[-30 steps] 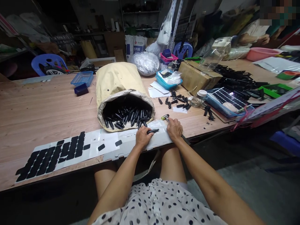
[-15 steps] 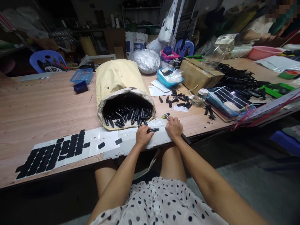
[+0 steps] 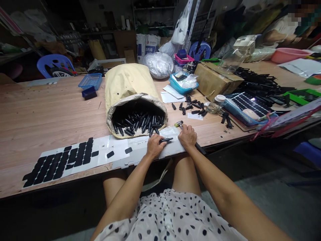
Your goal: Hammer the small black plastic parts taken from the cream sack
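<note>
Between the thumb and fingers of my left hand is a slim black pen-shaped part, its tapered end pointing right. It lies low over a grey-white board at the table's front edge. My right hand is wrapped round a small hammer; the hammer's yellow-and-metal head shows beyond the fingers and its dark handle comes out below the hand. Just past my left hand, a large beige sack lies on its side, its mouth facing me. Many similar black parts fill the opening.
Black rounded pads lie on white sheets at the left front. Loose black parts are scattered right of the sack, near a cardboard box. A blue basket stands behind left. Another person's hand shows far right.
The whole view has shifted slightly, with things appearing a little further right. Both hands keep their holds on the black part and the hammer.
</note>
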`<state>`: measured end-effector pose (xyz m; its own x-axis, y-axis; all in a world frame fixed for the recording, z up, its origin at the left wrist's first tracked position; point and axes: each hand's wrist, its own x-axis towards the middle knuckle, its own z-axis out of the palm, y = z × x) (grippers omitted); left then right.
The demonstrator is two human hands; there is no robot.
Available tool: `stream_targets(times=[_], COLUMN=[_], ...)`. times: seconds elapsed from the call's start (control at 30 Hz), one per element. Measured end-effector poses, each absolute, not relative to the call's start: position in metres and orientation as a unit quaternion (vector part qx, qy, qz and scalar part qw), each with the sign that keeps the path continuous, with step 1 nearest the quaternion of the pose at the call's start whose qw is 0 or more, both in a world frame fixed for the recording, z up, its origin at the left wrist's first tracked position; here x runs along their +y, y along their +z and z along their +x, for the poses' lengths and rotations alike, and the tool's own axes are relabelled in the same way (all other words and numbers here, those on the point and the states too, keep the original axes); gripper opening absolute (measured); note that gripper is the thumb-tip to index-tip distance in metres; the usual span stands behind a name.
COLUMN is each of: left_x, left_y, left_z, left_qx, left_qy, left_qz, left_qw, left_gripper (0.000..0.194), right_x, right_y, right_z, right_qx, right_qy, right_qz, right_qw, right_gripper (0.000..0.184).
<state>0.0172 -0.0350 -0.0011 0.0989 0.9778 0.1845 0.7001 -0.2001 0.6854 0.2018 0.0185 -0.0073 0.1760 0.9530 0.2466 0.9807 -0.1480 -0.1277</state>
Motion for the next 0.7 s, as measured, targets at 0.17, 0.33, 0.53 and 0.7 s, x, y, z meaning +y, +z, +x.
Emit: stream_targets(times=[0.17, 0.33, 0.53, 0.7], left_x=[-0.110, -0.168, -0.149, -0.130], left_y=[-0.015, -0.055, -0.091, -0.103], left_z=[0.003, -0.024, -0.043, -0.048], left_qx=[0.436, 0.575, 0.780, 0.779], left_qy=[0.329, 0.203, 0.042, 0.090], left_qz=[0.791, 0.699, 0.515, 0.533], left_qw=[0.275, 0.374, 0.354, 0.319], left_gripper=[0.023, 0.027, 0.022, 0.018], right_x=[0.019, 0.021, 0.022, 0.020], right_y=[-0.009, -0.014, -0.016, -0.011], right_z=[0.201, 0.202, 0.204, 0.203], right_qx=[-0.635, -0.636, -0.638, -0.636], right_qy=[-0.057, -0.060, -0.067, -0.059], right_qz=[-0.758, -0.756, -0.753, -0.757], right_qw=[0.137, 0.146, 0.147, 0.140], right_gripper=[0.038, 0.038, 0.037, 0.038])
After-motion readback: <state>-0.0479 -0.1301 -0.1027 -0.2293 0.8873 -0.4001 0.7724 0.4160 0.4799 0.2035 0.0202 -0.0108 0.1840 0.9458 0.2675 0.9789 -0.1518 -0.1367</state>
